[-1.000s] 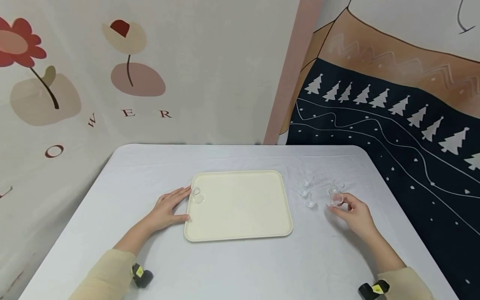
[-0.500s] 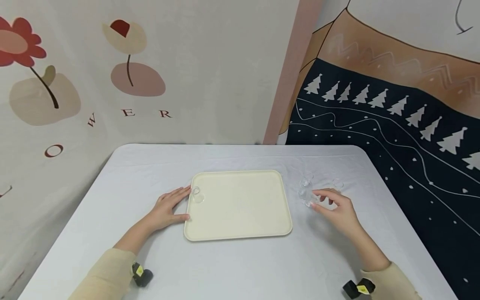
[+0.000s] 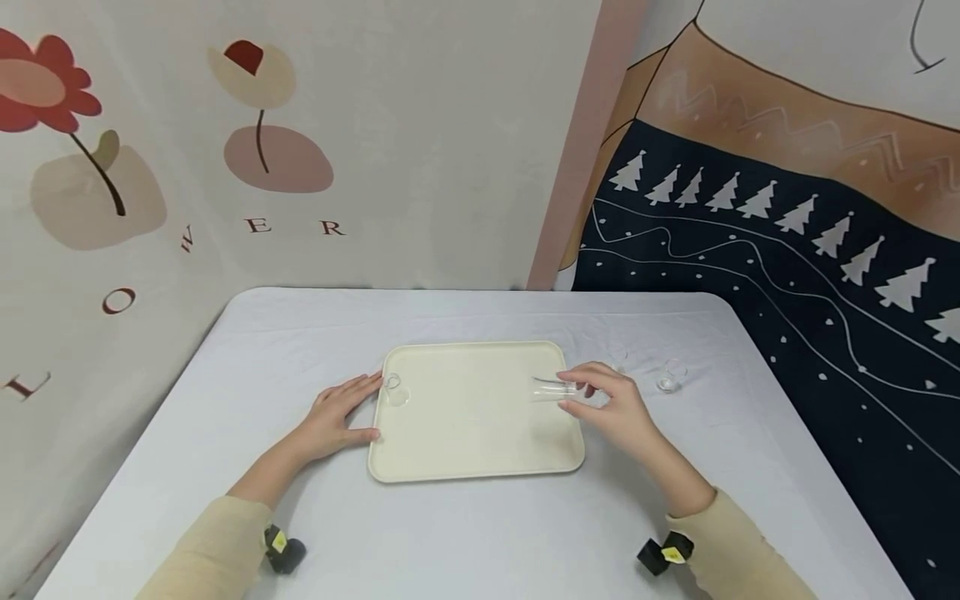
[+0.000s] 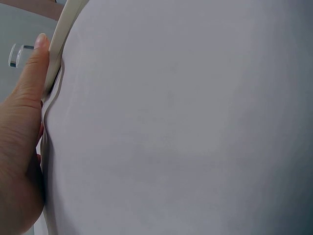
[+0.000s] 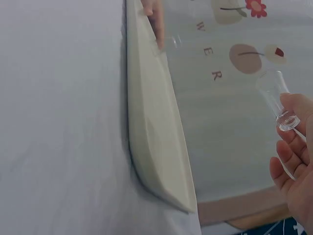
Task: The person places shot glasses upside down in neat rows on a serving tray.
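My right hand (image 3: 618, 404) pinches a clear shot glass (image 3: 551, 390) between thumb and fingers, over the right part of a cream tray (image 3: 480, 442). The glass lies nearly sideways, its mouth toward the left. In the right wrist view the same shot glass (image 5: 274, 93) shows its thick base near the fingertips. Fairly straight fingers and thumb of my left hand (image 3: 330, 425) rest against the tray's left edge. Just inside that edge stands another clear shot glass (image 3: 397, 393).
Right of the tray a clear glass (image 3: 669, 382) stands on the white-clothed table (image 3: 480, 533). Another glass (image 3: 619, 358) is partly hidden behind my right hand. A printed cloth (image 3: 435, 167) hangs behind the table.
My right hand has moved left with the shot glass, from the group of glasses right of the tray to above the tray's right part. The left hand has stayed put.
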Motion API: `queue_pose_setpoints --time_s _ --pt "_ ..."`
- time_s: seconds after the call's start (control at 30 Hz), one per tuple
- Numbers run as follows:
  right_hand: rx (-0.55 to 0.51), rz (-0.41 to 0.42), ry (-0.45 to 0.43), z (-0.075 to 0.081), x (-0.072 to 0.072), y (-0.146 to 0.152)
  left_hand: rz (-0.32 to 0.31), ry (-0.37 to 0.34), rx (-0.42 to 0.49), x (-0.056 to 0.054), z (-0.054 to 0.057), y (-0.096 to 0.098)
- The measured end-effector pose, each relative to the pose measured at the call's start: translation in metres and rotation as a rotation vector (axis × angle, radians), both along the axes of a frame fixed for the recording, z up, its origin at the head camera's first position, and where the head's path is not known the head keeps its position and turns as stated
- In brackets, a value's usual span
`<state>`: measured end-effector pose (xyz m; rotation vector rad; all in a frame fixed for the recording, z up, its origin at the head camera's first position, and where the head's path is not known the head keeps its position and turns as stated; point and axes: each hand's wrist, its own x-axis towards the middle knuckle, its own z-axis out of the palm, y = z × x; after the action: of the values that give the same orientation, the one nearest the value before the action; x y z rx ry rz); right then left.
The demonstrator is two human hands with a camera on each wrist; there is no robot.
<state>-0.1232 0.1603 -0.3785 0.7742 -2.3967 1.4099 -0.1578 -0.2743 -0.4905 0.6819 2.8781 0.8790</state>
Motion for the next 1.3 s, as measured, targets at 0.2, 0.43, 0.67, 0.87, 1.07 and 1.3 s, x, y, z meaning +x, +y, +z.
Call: queue_pose_setpoints --time_s 0.2,0.43,0.67,0.87,1.07,1.3 --pt "-0.026 0.078 -0.054 -0.001 -0.013 -0.029 -0.002 0.001 0.000 -0.001 0.000 0.000" --pt "-0.023 0.161 -0.102 -0.036 -0.041 -0.062 0.001 -0.005 -0.005 0.000 0.001 0.001" --pt "-0.005 0.201 -0.114 -0.054 -0.060 -0.095 -0.001 -0.003 -0.003 0.000 0.000 0.001" --pt "0.035 0.156 -0.161 -0.060 -0.070 -0.120 0.001 -0.003 0.001 0.001 0.000 0.000" --pt "0.046 0.152 -0.184 -0.064 -0.075 -0.139 0.000 0.003 0.006 0.002 0.001 0.001" --pt "0.068 0.144 -0.208 -0.072 -0.080 -0.157 0.000 0.006 0.002 0.001 0.001 0.000"
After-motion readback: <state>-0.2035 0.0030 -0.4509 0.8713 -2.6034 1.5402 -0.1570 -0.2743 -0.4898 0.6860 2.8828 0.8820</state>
